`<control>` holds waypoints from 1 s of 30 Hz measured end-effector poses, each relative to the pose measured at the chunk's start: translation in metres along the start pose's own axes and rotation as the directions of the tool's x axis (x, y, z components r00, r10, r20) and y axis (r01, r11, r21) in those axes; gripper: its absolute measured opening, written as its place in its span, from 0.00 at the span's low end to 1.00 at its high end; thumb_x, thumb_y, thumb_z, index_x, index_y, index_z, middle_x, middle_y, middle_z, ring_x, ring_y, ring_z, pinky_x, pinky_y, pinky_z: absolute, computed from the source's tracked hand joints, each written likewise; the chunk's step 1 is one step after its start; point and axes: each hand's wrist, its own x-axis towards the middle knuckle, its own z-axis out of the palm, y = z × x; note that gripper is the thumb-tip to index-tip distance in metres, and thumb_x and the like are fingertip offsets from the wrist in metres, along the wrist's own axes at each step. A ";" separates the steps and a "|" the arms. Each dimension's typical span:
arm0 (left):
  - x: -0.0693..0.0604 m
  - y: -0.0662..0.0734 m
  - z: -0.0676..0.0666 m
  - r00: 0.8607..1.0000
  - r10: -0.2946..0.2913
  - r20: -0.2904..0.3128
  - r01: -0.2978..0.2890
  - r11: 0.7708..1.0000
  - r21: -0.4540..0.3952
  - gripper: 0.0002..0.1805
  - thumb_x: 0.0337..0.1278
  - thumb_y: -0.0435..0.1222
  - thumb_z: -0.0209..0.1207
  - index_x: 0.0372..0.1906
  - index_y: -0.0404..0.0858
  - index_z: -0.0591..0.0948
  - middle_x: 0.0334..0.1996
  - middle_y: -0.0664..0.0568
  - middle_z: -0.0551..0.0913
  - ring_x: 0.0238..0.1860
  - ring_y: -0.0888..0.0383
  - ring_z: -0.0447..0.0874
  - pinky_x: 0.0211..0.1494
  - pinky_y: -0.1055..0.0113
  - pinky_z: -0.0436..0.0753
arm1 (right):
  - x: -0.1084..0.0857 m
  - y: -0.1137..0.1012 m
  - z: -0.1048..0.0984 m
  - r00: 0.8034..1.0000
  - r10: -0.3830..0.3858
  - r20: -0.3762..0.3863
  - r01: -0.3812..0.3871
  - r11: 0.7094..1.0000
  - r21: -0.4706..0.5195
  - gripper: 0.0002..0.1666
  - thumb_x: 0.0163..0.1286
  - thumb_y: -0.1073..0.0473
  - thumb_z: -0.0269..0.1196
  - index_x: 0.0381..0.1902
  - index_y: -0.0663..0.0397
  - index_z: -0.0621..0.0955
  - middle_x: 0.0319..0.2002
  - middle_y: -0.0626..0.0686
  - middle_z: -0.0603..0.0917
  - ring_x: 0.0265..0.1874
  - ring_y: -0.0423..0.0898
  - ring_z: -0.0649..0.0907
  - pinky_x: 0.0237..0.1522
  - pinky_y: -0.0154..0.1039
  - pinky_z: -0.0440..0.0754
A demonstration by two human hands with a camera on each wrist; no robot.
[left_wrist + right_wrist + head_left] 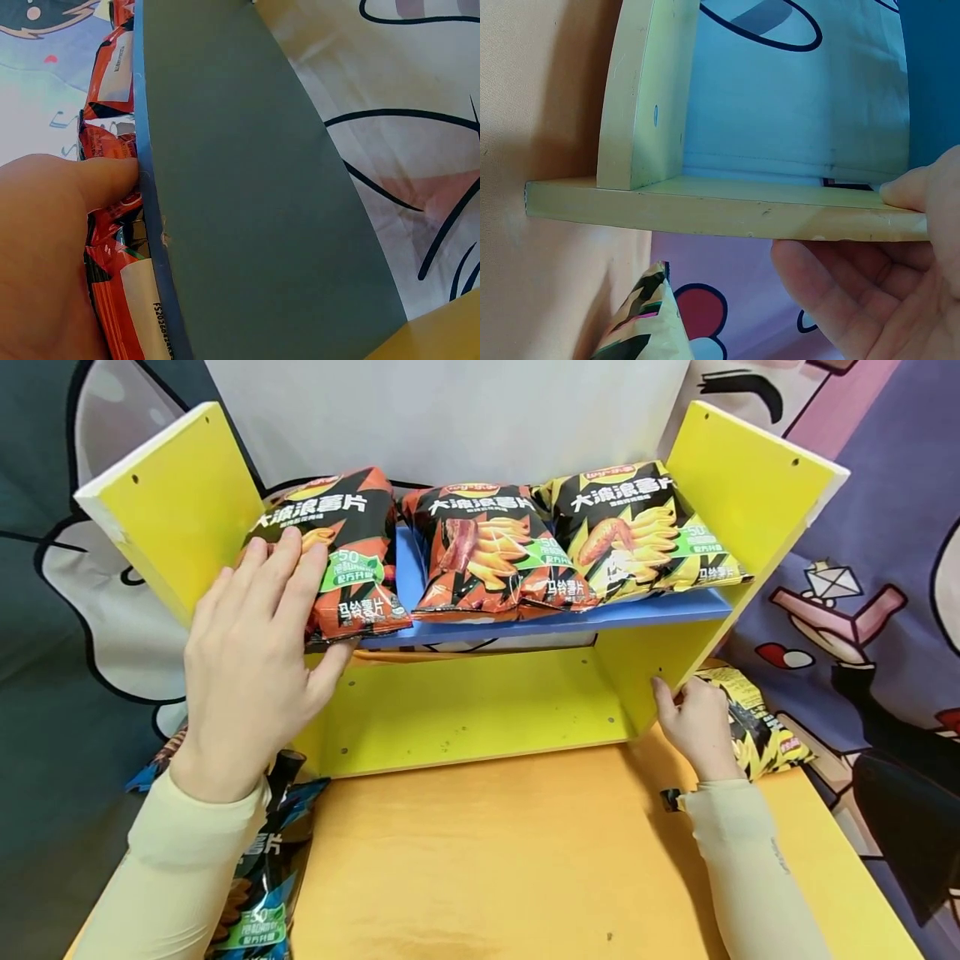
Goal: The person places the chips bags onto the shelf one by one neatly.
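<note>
My left hand [251, 652] rests with extended fingers on a red and black potato chip bag [352, 547], the leftmost on the blue shelf board [525, 627]. In the left wrist view, its thumb [109, 180] lies beside the board's edge, near red bags. A second red bag [487, 556] and a yellow and black bag [637, 535] lean along the same board. With thumb and fingers on opposite faces, my right hand [697, 727] pinches the right side panel [727, 216] of the yellow rack [465, 714]. Its fingertips [802, 266] show below the panel.
Blue and black chip bags [258, 877] lie on the orange table [480, 860] at left, partly behind the left forearm. Another yellow bag [765, 727] lies outside the rack at right. The left side panel [187, 502] rises beside the left hand. Printed cloth hangs behind.
</note>
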 end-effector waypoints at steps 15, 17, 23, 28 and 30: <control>-0.034 0.012 -0.009 0.944 -0.006 -0.330 -0.046 0.988 -0.150 0.29 0.68 0.53 0.56 0.59 0.34 0.84 0.55 0.36 0.85 0.51 0.33 0.81 0.56 0.40 0.77 | -0.001 0.001 -0.001 1.000 -0.009 -0.007 0.009 1.000 0.002 0.20 0.73 0.58 0.64 0.20 0.58 0.79 0.13 0.56 0.79 0.12 0.44 0.71 0.19 0.39 0.65; -0.043 0.011 -0.010 0.935 -0.002 -0.356 -0.060 0.985 -0.162 0.30 0.69 0.54 0.54 0.53 0.32 0.86 0.46 0.35 0.87 0.42 0.32 0.81 0.46 0.40 0.77 | 0.000 0.000 -0.001 1.000 -0.004 -0.002 0.004 1.000 0.001 0.21 0.74 0.57 0.64 0.20 0.58 0.79 0.13 0.56 0.79 0.12 0.44 0.70 0.19 0.40 0.65; -0.083 -0.002 -0.017 0.988 0.034 -0.153 -0.060 0.984 -0.170 0.30 0.72 0.55 0.52 0.44 0.30 0.87 0.34 0.39 0.88 0.31 0.41 0.84 0.36 0.47 0.78 | 0.000 -0.002 -0.001 0.999 0.029 0.014 -0.029 1.000 -0.009 0.24 0.75 0.55 0.63 0.17 0.57 0.77 0.11 0.55 0.76 0.11 0.42 0.68 0.18 0.39 0.64; -0.117 -0.017 -0.019 0.990 -0.018 0.140 0.033 0.994 -0.106 0.18 0.63 0.51 0.62 0.43 0.42 0.86 0.32 0.52 0.88 0.26 0.55 0.83 0.23 0.65 0.76 | 0.000 -0.002 -0.001 1.000 0.022 0.012 -0.022 1.000 -0.014 0.26 0.75 0.56 0.63 0.15 0.56 0.76 0.10 0.54 0.75 0.10 0.42 0.66 0.17 0.39 0.63; -0.129 -0.022 -0.018 0.974 -0.066 0.217 0.084 0.994 -0.074 0.14 0.55 0.48 0.69 0.43 0.46 0.86 0.32 0.55 0.88 0.24 0.58 0.82 0.20 0.70 0.72 | 0.000 -0.002 -0.001 1.000 0.017 0.006 -0.017 1.000 -0.014 0.25 0.74 0.56 0.64 0.15 0.55 0.76 0.10 0.54 0.75 0.11 0.41 0.66 0.17 0.39 0.63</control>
